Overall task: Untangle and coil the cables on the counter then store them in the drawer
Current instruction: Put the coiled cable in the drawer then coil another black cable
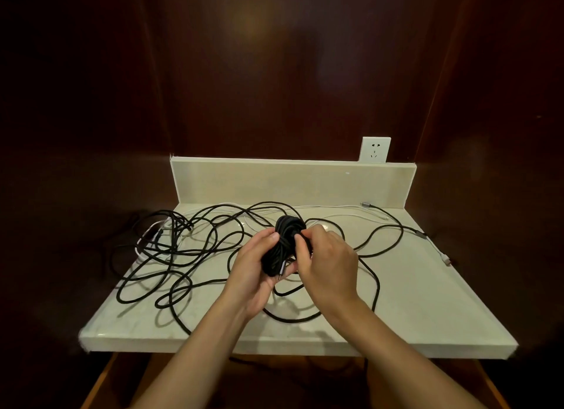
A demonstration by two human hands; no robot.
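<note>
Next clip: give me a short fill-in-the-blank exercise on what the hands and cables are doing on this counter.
1. The left hand holds a coiled bundle of ____ cable.
2. The right hand pinches the cable at the bundle's ____ side.
3. Loose cable loops lie spread over the ____.
4. On the wall above the counter's back edge sits a white ____.

Missing words: black; right; counter; socket
</note>
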